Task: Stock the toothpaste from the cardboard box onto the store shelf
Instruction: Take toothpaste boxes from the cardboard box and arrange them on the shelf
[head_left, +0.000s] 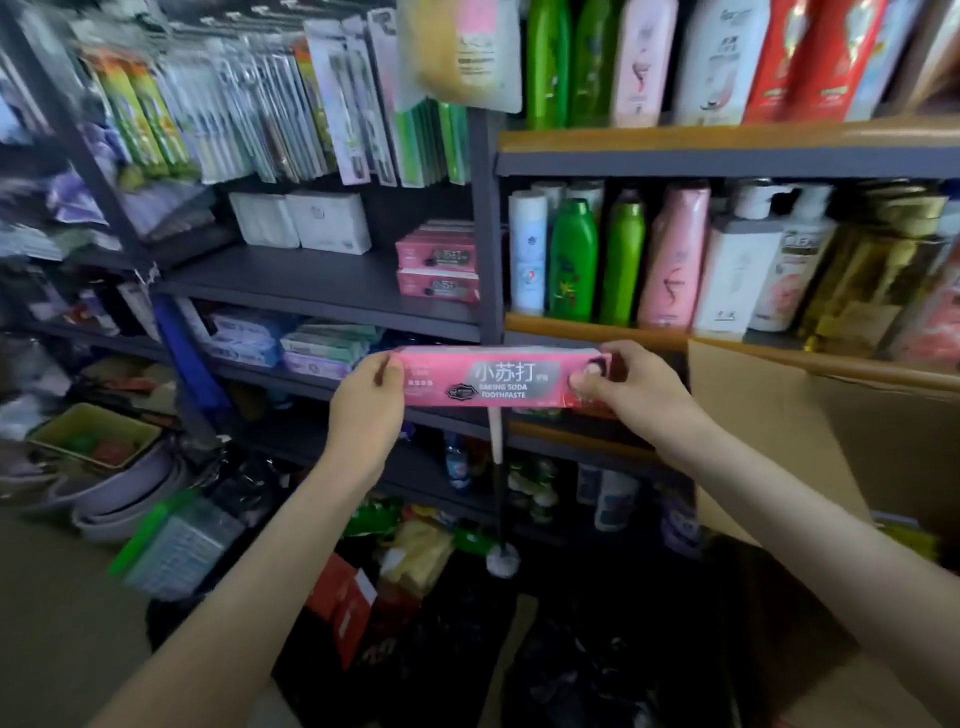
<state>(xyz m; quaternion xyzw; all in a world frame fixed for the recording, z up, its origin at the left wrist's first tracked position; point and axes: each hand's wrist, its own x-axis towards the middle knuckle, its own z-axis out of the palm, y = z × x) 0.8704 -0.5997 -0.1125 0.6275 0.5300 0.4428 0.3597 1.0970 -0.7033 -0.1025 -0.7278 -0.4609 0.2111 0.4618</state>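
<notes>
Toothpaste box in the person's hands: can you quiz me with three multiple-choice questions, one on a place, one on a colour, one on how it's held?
1. Where are the matching pink boxes stacked?
A) at the right end of the grey shelf
B) on the floor
C) inside a basin

2. What colour is the held toothpaste box?
A) green
B) pink
C) blue

3. How is it held?
A) by one hand alone
B) by both hands, one at each end
C) lying loose, untouched

Answers: 1 A, the stack sits beside the shelf's upright; 2 B, its front is pink; 3 B, the left hand and right hand pinch opposite ends.
</notes>
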